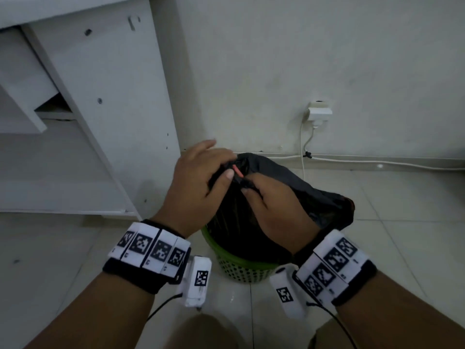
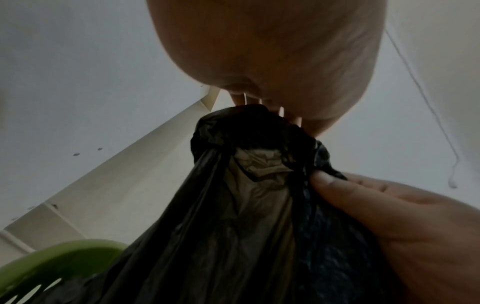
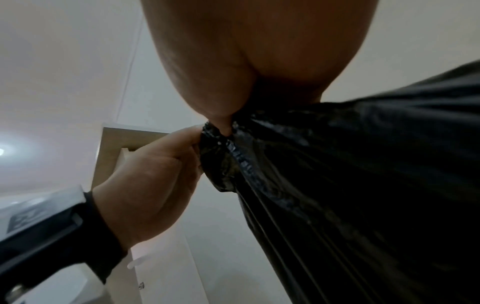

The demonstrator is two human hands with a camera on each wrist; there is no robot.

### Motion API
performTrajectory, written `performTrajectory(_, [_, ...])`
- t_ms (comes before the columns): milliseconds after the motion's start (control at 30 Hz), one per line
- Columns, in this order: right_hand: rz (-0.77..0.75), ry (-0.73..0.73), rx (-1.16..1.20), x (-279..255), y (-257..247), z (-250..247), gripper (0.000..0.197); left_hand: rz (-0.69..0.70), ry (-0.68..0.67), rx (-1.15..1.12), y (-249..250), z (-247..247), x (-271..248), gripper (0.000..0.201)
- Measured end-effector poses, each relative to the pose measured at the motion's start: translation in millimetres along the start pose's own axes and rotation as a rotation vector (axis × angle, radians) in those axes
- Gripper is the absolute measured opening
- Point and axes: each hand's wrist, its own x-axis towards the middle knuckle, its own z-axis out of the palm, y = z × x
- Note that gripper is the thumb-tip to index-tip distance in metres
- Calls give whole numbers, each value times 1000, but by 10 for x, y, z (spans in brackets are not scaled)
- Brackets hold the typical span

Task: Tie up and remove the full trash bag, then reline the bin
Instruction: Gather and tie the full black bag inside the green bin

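black trash bag [image 1: 284,187] in green bin [image 1: 241,268], neck gathered above rim | L hand [image 1: 193,190] + R hand [image 1: 274,207] both pinching neck | red drawstring [image 1: 237,170] seen head cam only | bin rim [image 2: 59,255] in L wrist cam, not R

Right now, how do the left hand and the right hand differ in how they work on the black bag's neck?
The left hand sits higher, at the gathered top of the trash bag, its thumb by the red drawstring; the right hand is lower, pinching the plastic just beneath. In the head view the left hand's far fingers extend past the bag, while the right hand's fingers are curled in. Both hold the neck above the green bin.
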Motion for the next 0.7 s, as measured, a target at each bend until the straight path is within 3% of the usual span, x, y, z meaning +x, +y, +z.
performTrajectory(100, [-16, 94, -14, 96, -97, -14, 20, -45, -79, -129, 7, -70, 10, 27])
performTrajectory(200, [-7, 191, -36, 146, -142, -76, 16, -192, -24, -274, -54, -184, 46, 22])
performTrajectory(300, [-35, 109, -149, 164, -123, -116, 19, -283, 133, -344, -103, -286, 100, 18])
performTrajectory(400, [35, -17, -201, 146, -55, -162, 13, -330, 192, -292, -130, -310, 111, 15])
performTrajectory(500, [104, 1, -181, 158, -30, -247, 10, -298, 177, -157, -94, -268, 107, 13])
performTrajectory(633, [197, 35, 98, 304, -169, -303, 11, -142, 119, -155, 114, -302, 152, 44])
performTrajectory(700, [202, 31, 177, 363, -241, -296, 13, -88, 34, -145, 224, -319, 229, 47])
